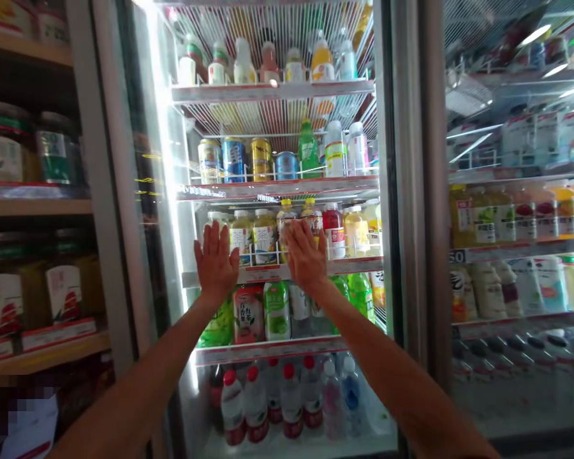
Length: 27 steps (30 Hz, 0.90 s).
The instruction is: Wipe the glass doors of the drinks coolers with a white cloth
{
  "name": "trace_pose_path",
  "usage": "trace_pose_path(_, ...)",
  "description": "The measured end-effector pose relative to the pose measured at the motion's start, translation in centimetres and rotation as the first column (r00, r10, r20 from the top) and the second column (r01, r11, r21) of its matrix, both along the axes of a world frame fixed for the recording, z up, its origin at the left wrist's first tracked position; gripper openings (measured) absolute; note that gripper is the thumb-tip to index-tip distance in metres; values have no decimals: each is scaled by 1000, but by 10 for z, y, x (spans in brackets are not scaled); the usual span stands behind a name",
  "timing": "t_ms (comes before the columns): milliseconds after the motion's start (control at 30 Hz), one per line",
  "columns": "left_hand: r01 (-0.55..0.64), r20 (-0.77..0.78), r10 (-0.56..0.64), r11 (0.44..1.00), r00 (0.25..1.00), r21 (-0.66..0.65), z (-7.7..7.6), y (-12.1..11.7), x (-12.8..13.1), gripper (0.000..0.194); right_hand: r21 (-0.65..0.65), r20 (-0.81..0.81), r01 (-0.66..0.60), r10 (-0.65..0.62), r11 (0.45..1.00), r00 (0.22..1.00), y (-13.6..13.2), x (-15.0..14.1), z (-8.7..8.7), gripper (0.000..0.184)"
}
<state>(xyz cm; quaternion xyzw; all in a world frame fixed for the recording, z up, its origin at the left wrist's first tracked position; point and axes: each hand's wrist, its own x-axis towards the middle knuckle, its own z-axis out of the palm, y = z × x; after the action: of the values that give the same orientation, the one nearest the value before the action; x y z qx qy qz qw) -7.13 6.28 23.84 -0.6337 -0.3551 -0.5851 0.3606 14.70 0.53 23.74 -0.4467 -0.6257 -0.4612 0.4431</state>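
Both arms stretch forward toward a lit drinks fridge. My left hand (216, 262) is raised with its fingers spread upward and holds nothing. It overlaps the left end of the middle shelf, beside bottles with pale labels (240, 239). My right hand (307, 255), also empty with fingers extended, covers part of the yellow-capped bottles (310, 217) on that shelf. A red drink bottle (333, 231) stands just right of it. Whether either palm touches a glass surface, I cannot tell. Below the hands are a red carton-like pack (249, 313) and a green-labelled one (277, 310).
Upper shelves carry cans (261, 159), a green bottle (309, 150) and several other bottles. Red-capped bottles (256, 405) stand at the bottom. Left is a wooden shelf (33, 207) of jars; right, past a metal frame (433, 191), another fridge with juice bottles (521, 213).
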Motion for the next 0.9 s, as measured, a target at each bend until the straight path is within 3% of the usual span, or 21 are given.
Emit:
trace_pose_path(33,-5,-2,5,1000,1000,-3,0,0,0,55,4,-2,7,-7,1000,1000,-1,6,-2,52)
trace_pose_path(100,-7,4,7,1000,1000,-6,0,-1,1,55,49,-181,75,-65,996,981,-7,38,2,52)
trace_pose_path(167,-5,11,5,1000,1000,-7,0,-1,2,55,101,-472,179,-111,979,875,-12,73,11,54)
trace_pose_path(233,-9,11,9,1000,1000,-1,0,-1,3,55,117,-628,237,-113,964,770,-14,86,18,56)
trace_pose_path(300,-15,7,15,1000,1000,5,0,-2,3,55,102,-555,193,-105,976,825,-12,70,16,57)
trace_pose_path(400,-9,6,9,1000,1000,-1,0,-2,2,55,13,-181,45,-42,999,983,-7,27,1,55)
trace_pose_path(467,5,2,-5,1000,1000,-13,0,-2,1,55,-19,-35,5,-5,1000,999,-6,22,-7,52)
trace_pose_path(500,12,3,-12,1000,1000,-19,-1,-3,1,55,-3,-61,14,-14,1000,998,-8,31,-9,51)
trace_pose_path(567,23,15,-22,999,1000,-26,-1,-3,2,55,73,-295,86,-60,994,953,-11,61,-6,50)
trace_pose_path(667,28,32,-27,999,999,-27,0,-3,4,55,150,-618,205,-70,967,783,-14,94,5,53)
trace_pose_path(733,25,31,-24,999,999,-29,1,-3,4,55,144,-563,178,-68,973,824,-12,84,5,52)
trace_pose_path(833,8,36,-7,1000,999,-29,-1,-5,5,55,56,-220,44,-31,997,975,-8,46,-8,48)
trace_pose_path(900,4,24,-4,1000,1000,-19,-8,-8,8,54,3,-79,-5,5,1000,997,-8,39,-16,48)
